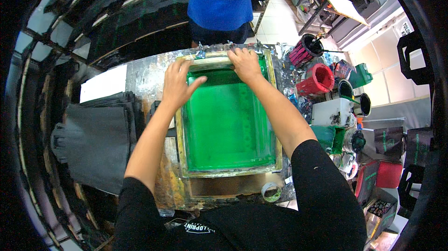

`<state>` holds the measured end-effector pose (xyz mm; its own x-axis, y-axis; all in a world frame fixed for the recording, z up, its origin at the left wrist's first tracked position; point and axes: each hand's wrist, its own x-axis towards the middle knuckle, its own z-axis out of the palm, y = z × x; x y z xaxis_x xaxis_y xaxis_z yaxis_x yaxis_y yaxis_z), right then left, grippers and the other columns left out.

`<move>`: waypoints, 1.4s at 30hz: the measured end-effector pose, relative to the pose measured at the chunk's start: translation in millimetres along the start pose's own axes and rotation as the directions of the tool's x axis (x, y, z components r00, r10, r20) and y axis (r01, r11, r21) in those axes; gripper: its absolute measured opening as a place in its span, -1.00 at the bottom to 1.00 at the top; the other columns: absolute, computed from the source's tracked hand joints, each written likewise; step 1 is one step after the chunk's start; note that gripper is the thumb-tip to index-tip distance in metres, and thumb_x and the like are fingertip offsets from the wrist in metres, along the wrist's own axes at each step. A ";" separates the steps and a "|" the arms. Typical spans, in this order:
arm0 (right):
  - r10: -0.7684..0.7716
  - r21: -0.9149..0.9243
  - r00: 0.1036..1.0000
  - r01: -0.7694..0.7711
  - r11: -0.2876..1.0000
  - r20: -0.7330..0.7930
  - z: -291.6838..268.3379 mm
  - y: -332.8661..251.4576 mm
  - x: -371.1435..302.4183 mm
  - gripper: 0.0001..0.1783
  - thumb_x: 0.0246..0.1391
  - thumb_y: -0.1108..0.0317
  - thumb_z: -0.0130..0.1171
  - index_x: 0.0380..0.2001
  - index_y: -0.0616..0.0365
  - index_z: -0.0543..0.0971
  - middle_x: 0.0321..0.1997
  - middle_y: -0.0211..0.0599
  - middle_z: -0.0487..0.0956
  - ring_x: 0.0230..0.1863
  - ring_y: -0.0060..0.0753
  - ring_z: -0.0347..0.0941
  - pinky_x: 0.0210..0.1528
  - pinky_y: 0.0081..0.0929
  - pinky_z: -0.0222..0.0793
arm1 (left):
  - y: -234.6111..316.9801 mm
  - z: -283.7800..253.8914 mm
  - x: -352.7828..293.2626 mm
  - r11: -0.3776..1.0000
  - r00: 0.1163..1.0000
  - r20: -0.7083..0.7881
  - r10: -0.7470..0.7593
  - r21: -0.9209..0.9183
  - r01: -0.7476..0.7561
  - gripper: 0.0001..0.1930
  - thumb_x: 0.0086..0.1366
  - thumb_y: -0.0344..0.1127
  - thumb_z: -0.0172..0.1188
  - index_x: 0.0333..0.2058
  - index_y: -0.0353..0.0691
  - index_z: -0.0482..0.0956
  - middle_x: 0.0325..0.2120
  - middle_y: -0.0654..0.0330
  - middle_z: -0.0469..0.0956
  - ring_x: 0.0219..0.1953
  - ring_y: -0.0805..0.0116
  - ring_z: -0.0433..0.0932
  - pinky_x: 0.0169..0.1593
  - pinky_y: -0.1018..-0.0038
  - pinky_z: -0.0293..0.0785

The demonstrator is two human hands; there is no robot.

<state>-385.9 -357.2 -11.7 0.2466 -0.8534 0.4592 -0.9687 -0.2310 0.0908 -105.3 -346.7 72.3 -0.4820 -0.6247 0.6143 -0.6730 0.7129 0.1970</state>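
Observation:
A screen printing frame (279, 157) with green mesh (224, 125) lies on the worktable in front of me. Across its far end runs a pale squeegee (210, 63) with a long straight handle. My right hand (245, 66) has its fingers curled over the right part of the squeegee. At the other end is my left hand (178, 80), its fingers bent round the squeegee's left end and its thumb stretched out over the mesh. Dark green ink (214, 77) shows as a band just on the near side of the squeegee. The squeegee's lower edge is hidden.
Left of the frame lies a stack of black fabric bags (98, 139), with a white sheet (103, 84) behind. A tape roll (271, 192) sits near the table's front edge. Ink tubs, among them a red bucket (317, 79), crowd the right. A person in a blue shirt (220, 3) stands opposite.

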 end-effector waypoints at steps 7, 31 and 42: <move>-0.009 0.090 0.991 -0.003 0.996 0.136 -19.5 -1.0 -8.2 -0.51 0.03 0.36 0.35 0.08 -0.10 0.54 -0.08 -0.31 0.60 0.00 -0.14 0.58 -0.03 -0.10 0.46 | -27.4 77.2 -0.8 0.979 0.957 0.247 -0.152 0.168 0.112 -0.47 0.32 0.14 0.35 -0.25 -0.35 0.58 -0.22 -0.09 0.59 -0.09 -0.15 0.54 0.01 0.06 0.50; -0.020 0.046 0.981 0.011 0.999 0.195 -161.0 -131.2 -242.4 -0.77 0.10 0.29 0.21 -0.13 -0.16 0.58 -0.29 -0.43 0.49 -0.20 -0.29 0.48 -0.19 -0.20 0.33 | 136.6 -51.5 -217.4 0.986 0.957 0.253 -0.141 0.121 0.113 -0.45 0.16 0.23 0.42 -0.44 -0.17 0.48 -0.40 0.11 0.45 -0.30 0.08 0.47 -0.20 0.19 0.45; -0.021 0.045 0.963 0.009 0.999 0.269 -194.2 -150.3 -269.3 -0.68 0.03 0.26 0.29 -0.09 -0.10 0.56 -0.24 -0.37 0.51 -0.13 -0.23 0.48 -0.14 -0.14 0.29 | 152.7 -70.1 -263.1 0.975 0.949 0.255 -0.184 -0.073 0.209 -0.34 0.13 0.21 0.49 -0.07 -0.26 0.60 -0.14 0.02 0.52 -0.05 -0.03 0.49 0.02 0.09 0.44</move>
<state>-312.3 -1.9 22.6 0.2651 -0.9427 0.2023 -0.9642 -0.2594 0.0547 -41.9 -51.2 -5.6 -0.4769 -0.8053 0.3523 -0.7156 0.5884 0.3763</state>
